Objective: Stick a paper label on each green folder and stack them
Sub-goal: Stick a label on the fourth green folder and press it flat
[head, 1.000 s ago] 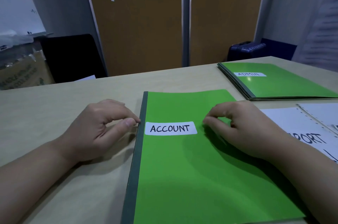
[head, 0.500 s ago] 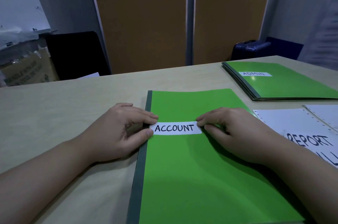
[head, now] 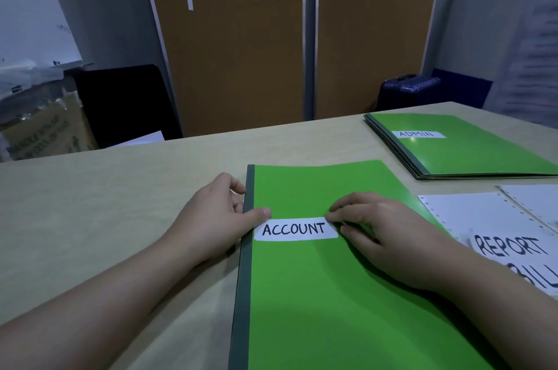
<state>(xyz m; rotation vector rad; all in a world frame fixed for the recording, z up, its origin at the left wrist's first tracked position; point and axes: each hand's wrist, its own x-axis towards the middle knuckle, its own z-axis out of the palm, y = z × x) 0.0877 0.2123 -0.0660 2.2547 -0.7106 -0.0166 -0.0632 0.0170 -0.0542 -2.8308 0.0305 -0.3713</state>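
A green folder [head: 332, 294] with a dark spine lies flat on the table in front of me. A white paper label reading ACCOUNT [head: 294, 229] sits across its upper part. My left hand [head: 211, 218] rests at the spine, its thumb pressing the label's left end while the other fingers curl beside the folder's edge. My right hand [head: 380, 236] lies on the cover, its fingertips touching the label's right end. At the far right is a stack of green folders [head: 471, 155]; the top one bears an ADMIN label [head: 418, 134].
White perforated sheets [head: 471, 212] with handwritten labels, one reading REPORT [head: 510, 248], lie right of the folder. The beige table [head: 105, 218] stretches to the left. Behind it are brown partition panels, a black chair back [head: 126, 103], a cardboard box [head: 39, 131] and a blue case [head: 404, 88].
Both hands closed in on the ACCOUNT label from its two sides. The left thumb moved from the spine onto its left end, and the right fingertips reached its right end.
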